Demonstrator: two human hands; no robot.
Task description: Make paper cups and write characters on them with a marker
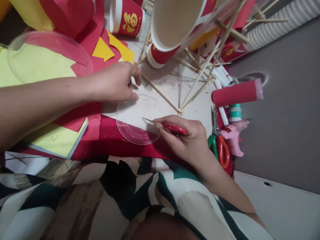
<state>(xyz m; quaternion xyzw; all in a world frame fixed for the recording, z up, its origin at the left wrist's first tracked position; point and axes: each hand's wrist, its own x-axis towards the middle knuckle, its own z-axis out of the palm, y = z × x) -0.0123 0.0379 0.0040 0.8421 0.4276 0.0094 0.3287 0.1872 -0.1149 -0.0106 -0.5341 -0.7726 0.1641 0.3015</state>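
Note:
A round clear plastic lid (136, 135) lies partly on the white board and partly over the red cloth. My right hand (185, 136) grips a red-handled tool with a thin pointed metal tip (175, 128). Its tip points left above the lid; whether it touches the plastic I cannot tell. My left hand (120, 81) hovers at the lid's upper left edge, thumb and curled fingers apart, with nothing visible between them. Just beyond both hands, thin wooden sticks (160, 91) form a joined frame on the board.
Red-and-white paper cups (131, 21) stand at the back. Coloured paper (37, 63) and another clear lid (87, 56) are at left. On the right lie a red roll (235, 94), scissors (223, 151), a pink glue gun (235, 138) and white markers (221, 78).

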